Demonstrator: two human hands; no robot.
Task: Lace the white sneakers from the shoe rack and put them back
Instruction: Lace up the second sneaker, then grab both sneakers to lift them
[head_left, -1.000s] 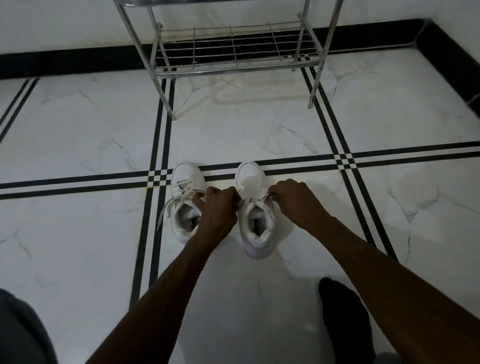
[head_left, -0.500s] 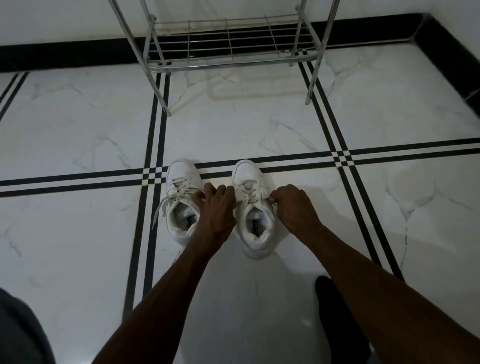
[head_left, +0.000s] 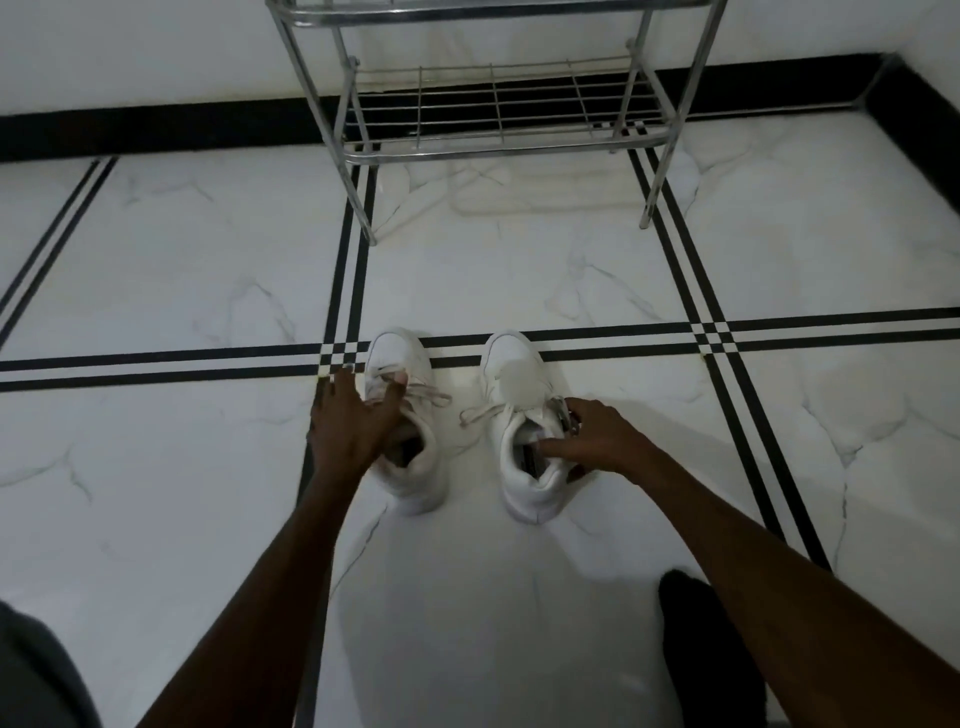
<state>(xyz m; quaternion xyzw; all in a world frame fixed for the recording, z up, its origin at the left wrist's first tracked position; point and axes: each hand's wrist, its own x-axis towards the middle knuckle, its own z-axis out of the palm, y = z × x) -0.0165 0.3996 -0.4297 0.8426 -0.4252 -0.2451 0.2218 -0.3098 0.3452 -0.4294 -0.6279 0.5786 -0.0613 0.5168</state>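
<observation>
Roughly centred on the marble floor (head_left: 519, 270), two white sneakers are seen side by side, toes pointing toward the shoe rack (head_left: 498, 109), a little apart from each other and not touching. The left sneaker (head_left: 410, 467) is partly covered by the left hand (head_left: 353, 426): the hand is spread over its outer side and collar, thumb reaching across the laces (head_left: 421, 395) near the tongue. Fingers are splayed, not curled shut; whether the shoe is actually gripped or only touched cannot be told, since the palm side is hidden. The right sneaker (head_left: 524, 415) is held at its collar by the right hand (head_left: 597, 441); the thumb is laid over the rim into the opening, the fingers are down on the outer side and mostly hidden behind the shoe. A pinch on the collar wall is shown. A small greyish item at the fingers near the top eyelets is blurred and cannot be identified. A loose lace end (head_left: 478, 415) is seen trailing from the right sneaker onto the floor between the shoes. Lacing detail on both shoes is too soft to read; knots cannot be confirmed. The insides of both shoes are dark. The rack stands well apart from the shoes, against the wall; its top is cut off by the frame edge, and only the lowest wire shelf is fully seen. A dark foot or sock (head_left: 711, 649) is cut off at the bottom right, and grey fabric (head_left: 36, 675) is cut off at the bottom left corner.
</observation>
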